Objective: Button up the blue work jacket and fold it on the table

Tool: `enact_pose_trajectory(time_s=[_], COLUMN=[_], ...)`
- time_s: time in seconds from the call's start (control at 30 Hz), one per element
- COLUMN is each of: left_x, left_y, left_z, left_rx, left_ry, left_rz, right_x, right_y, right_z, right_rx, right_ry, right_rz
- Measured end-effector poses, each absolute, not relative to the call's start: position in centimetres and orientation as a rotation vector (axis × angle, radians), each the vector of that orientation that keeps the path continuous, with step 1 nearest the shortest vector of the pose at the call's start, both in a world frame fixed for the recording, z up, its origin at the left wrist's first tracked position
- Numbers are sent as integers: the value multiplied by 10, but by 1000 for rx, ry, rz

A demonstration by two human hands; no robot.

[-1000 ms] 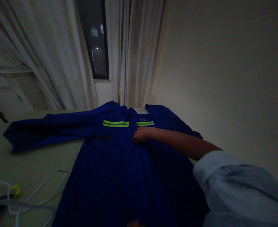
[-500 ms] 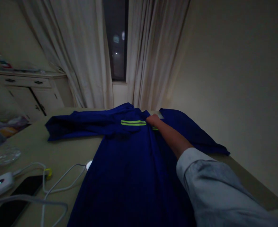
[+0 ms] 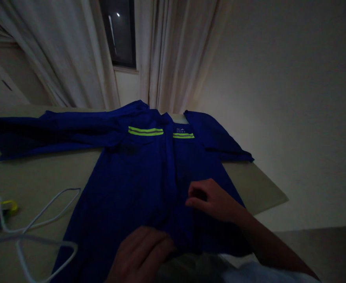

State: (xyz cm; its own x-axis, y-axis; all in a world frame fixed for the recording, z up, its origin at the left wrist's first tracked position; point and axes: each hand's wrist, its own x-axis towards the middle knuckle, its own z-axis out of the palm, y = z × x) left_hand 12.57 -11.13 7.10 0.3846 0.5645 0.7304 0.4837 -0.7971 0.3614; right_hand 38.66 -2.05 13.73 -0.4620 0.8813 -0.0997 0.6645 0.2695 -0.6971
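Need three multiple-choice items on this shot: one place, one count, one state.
1. Where are the left hand and right hand? A on the lower front of the blue work coat; B on its collar; C on the curtain.
2. How many yellow-green chest stripes show? A two; B four; C six.
3. The coat is: A on a hanger; B folded square; C spread out on the table.

1 A, both hands are at the cloth below the chest.
2 B, two on each side of the front opening.
3 C, it lies open with its sleeves out sideways.

A work coat (image 3: 137, 177) on the table (image 3: 249, 184), cables (image 3: 40, 214) left, curtains (image 3: 178, 59) behind.
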Motion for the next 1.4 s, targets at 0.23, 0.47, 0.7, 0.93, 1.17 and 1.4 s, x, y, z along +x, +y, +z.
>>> enact_pose_trajectory(time_s=[0.23, 0.47, 0.7, 0.93, 1.17, 1.4], left_x=[124, 133, 130, 126, 133, 142], left_y=[-96, -97, -101, -104, -106, -108], left_z=[97, 108, 101, 92, 85, 75], left_rx=[2654, 2720, 2757, 2767, 2626, 2588], left_ry=[760, 683, 684, 618, 790, 816], left_rz=[1349, 1302, 1290, 1251, 1255, 1207], right_x=[390, 371, 370, 371, 373, 378], right_y=[-97, -108, -110, -114, -112, -113], right_z=[103, 81, 84, 86, 91, 93], right_rx=[-1356, -1017, -1054, -1008, -878, -905], right_ry=[-1711, -1343, -1390, -1538, -1678, -1839], right_rz=[1239, 1546, 1485, 1277, 1198, 1109])
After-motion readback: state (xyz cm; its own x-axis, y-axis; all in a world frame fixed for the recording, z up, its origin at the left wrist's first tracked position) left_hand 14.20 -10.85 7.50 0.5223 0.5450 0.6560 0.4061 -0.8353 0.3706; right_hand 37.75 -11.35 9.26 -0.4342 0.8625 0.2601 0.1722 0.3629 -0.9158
